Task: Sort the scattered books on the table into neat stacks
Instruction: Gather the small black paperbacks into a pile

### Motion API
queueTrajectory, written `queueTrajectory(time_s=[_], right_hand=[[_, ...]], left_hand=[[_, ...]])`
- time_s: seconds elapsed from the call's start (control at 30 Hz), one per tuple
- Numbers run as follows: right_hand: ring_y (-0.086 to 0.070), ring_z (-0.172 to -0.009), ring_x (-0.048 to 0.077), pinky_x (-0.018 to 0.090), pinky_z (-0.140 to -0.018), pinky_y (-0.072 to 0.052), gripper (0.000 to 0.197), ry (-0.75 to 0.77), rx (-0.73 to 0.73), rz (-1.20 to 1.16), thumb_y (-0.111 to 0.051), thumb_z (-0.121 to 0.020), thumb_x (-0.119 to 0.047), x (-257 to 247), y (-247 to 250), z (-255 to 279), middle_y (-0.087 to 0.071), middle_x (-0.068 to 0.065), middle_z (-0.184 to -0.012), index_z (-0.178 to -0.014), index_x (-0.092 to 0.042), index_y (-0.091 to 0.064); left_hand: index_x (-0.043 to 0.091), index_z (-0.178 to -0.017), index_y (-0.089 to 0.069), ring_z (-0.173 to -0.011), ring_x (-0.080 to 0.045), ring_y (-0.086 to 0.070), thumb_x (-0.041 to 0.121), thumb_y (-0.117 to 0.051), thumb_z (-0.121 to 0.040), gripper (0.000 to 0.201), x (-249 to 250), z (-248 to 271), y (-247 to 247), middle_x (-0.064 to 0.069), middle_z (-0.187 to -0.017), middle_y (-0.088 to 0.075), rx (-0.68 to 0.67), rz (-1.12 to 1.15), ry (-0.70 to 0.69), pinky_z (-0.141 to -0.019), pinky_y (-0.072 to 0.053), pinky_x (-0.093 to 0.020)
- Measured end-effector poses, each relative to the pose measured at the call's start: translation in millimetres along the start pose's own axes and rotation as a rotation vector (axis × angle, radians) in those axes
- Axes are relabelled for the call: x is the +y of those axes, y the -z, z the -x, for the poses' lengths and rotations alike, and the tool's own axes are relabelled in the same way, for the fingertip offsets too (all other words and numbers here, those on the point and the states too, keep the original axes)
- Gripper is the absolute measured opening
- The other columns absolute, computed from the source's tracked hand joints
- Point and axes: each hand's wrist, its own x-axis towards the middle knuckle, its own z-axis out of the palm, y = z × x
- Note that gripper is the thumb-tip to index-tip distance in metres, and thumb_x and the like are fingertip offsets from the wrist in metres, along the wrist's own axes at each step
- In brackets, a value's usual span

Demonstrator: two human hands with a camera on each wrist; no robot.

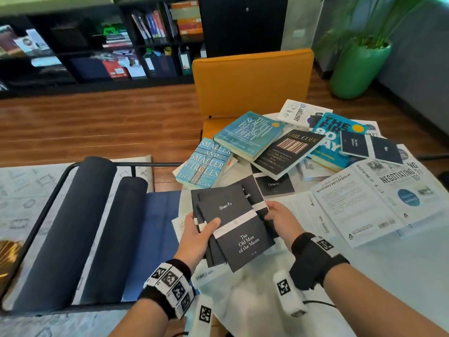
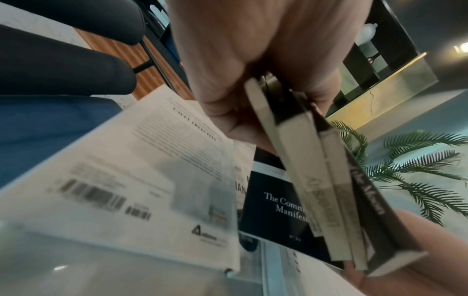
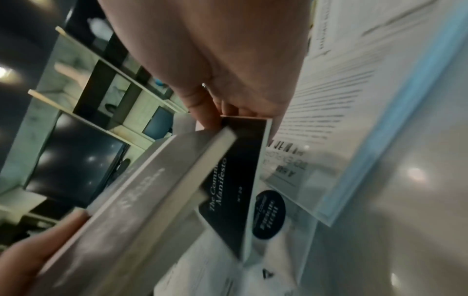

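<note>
Both hands hold a fanned bundle of thin black booklets (image 1: 239, 227) just above the white table (image 1: 388, 276). The top one reads "The Old Man of the Moon". My left hand (image 1: 206, 233) grips the bundle's left edge, thumb on the cover. My right hand (image 1: 274, 214) grips its right edge. The left wrist view shows the booklets' page edges (image 2: 316, 170) pinched in the left hand (image 2: 253, 60). Under the bundle a black "Communist Manifesto" booklet (image 3: 228, 184) lies on the table. Scattered beyond are "Smaller and Smaller Circles" (image 1: 206, 164), "South Beach Diet" (image 1: 250, 135), "Girl Code" (image 1: 289, 152) and "Negotiating 101" (image 1: 379, 200).
More books lie at the back right: "Anatomy 101" (image 1: 298, 113) and a blue "90 Days" book (image 1: 330, 144) with two black booklets (image 1: 354, 143) on it. An orange chair (image 1: 252, 79) stands behind the table. A cushioned bench (image 1: 94, 215) is at the left, a green plant pot (image 1: 357, 66) far right.
</note>
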Motion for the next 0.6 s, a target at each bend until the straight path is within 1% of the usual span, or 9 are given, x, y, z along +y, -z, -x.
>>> queueTrajectory(time_s=[0.07,0.2,0.23,0.3,0.33,0.37,0.47,0.57,0.6], right_hand=[[-0.059,-0.107,0.031,0.042,-0.099,-0.046,0.040,-0.005,-0.004,-0.050,-0.035,-0.087,0.007,4,6,12,-0.064,0.016,-0.112,-0.114,-0.009,-0.060],[-0.061,-0.105,0.036,0.051,-0.099,-0.047,0.040,-0.083,-0.022,-0.122,-0.032,-0.086,0.002,22,10,31,-0.068,0.018,-0.106,-0.093,-0.016,-0.066],[-0.062,-0.105,0.036,0.051,-0.099,-0.047,0.036,-0.108,-0.022,-0.144,-0.034,-0.089,-0.004,27,11,35,-0.069,0.018,-0.106,-0.095,-0.015,-0.068],[-0.066,-0.099,0.029,0.044,-0.093,-0.052,0.032,-0.171,-0.062,-0.237,-0.040,-0.099,-0.034,32,11,46,-0.072,0.011,-0.100,-0.100,-0.019,-0.069],[-0.067,-0.095,0.024,0.040,-0.089,-0.053,0.035,-0.183,-0.099,-0.258,-0.042,-0.097,-0.048,34,12,52,-0.072,0.006,-0.097,-0.099,-0.024,-0.068],[-0.069,-0.093,0.022,0.038,-0.087,-0.054,0.033,-0.174,-0.163,-0.234,-0.048,-0.093,-0.055,37,14,57,-0.073,0.003,-0.096,-0.099,-0.028,-0.066],[-0.071,-0.095,0.023,0.042,-0.095,-0.053,0.037,-0.118,-0.380,-0.074,-0.074,-0.081,-0.036,55,22,70,-0.075,0.006,-0.103,-0.113,-0.018,-0.066],[-0.070,-0.099,0.024,0.043,-0.097,-0.052,0.044,-0.100,-0.469,0.056,-0.078,-0.079,-0.026,78,29,73,-0.074,0.005,-0.108,-0.119,-0.018,-0.062],[-0.070,-0.099,0.024,0.042,-0.096,-0.053,0.054,-0.113,-0.474,0.093,-0.080,-0.076,-0.027,86,31,73,-0.072,0.005,-0.110,-0.123,-0.017,-0.056]], left_hand=[[0.025,-0.128,-0.041,-0.105,-0.017,-0.067,0.028,-0.069,-0.087,0.049,-5,5,-10,-0.001,-0.119,-0.066,-0.015,-0.019,-0.002,-0.093,-0.054,-0.045],[0.027,-0.134,-0.036,-0.111,-0.017,-0.062,0.026,-0.068,-0.088,0.055,-17,22,-24,0.002,-0.124,-0.062,-0.031,-0.021,0.000,-0.099,-0.050,-0.046],[0.027,-0.134,-0.035,-0.112,-0.017,-0.062,0.025,-0.067,-0.089,0.056,-20,26,-26,0.001,-0.125,-0.060,-0.039,-0.026,0.001,-0.100,-0.049,-0.046],[0.027,-0.134,-0.033,-0.112,-0.019,-0.062,0.027,-0.066,-0.090,0.055,-27,35,-29,-0.002,-0.127,-0.059,-0.046,-0.061,0.016,-0.100,-0.049,-0.046],[0.027,-0.134,-0.031,-0.112,-0.019,-0.062,0.027,-0.066,-0.090,0.056,-30,39,-31,-0.003,-0.127,-0.059,-0.043,-0.072,0.032,-0.100,-0.049,-0.045],[0.026,-0.136,-0.028,-0.110,-0.020,-0.063,0.026,-0.066,-0.090,0.059,-33,43,-32,-0.004,-0.126,-0.059,-0.037,-0.072,0.047,-0.099,-0.050,-0.042],[0.023,-0.143,-0.019,-0.108,-0.017,-0.062,0.024,-0.065,-0.090,0.070,-42,60,-37,-0.001,-0.124,-0.057,-0.051,-0.082,0.086,-0.095,-0.050,-0.035],[0.018,-0.144,-0.016,-0.112,-0.020,-0.059,0.022,-0.064,-0.091,0.072,-55,81,-44,-0.003,-0.126,-0.054,-0.089,-0.083,0.187,-0.094,-0.050,-0.034],[0.014,-0.145,-0.015,-0.115,-0.022,-0.058,0.020,-0.064,-0.091,0.073,-64,89,-47,-0.006,-0.129,-0.054,-0.091,-0.078,0.223,-0.097,-0.048,-0.035]])
